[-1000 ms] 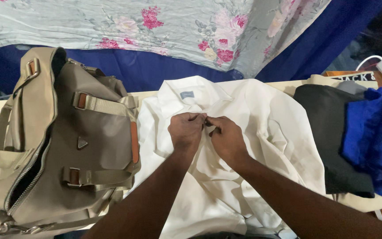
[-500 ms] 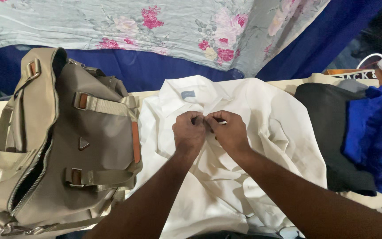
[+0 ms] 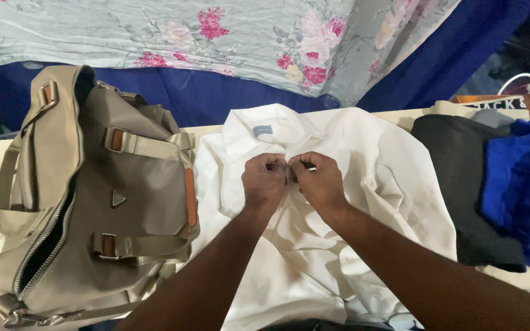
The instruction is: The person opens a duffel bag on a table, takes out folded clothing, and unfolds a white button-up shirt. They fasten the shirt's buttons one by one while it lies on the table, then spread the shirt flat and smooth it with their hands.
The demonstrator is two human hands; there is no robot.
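We have both hands together at the chest of a white cotton button-front shirt [image 3: 338,202] that lies face up on the pale desk [image 3: 394,115], its collar toward the far edge and its tail running back toward us. So the shirt's long axis runs from the near edge to the far edge, and the placket follows that same line, right between our two wrists.

Our left hand [image 3: 265,181] pinches one side of the placket just below the collar, fingers curled and closed on the cloth. Our right hand [image 3: 319,181] pinches the other side in the same way, and the two sets of fingertips touch or nearly touch over the seam. Whether a button sits between them we cannot tell, since the fingers cover it. Both hands are equally near the spot; neither leads.

To the left of the shirt, touching its sleeve, lies an olive canvas backpack with tan leather tabs [image 3: 99,208], its zip open along the near side. Toward the right edge a black folded garment [image 3: 455,178] sits under a bright blue cloth [image 3: 522,190]. Beyond the far edge hangs a pale floral sheet [image 3: 216,37].
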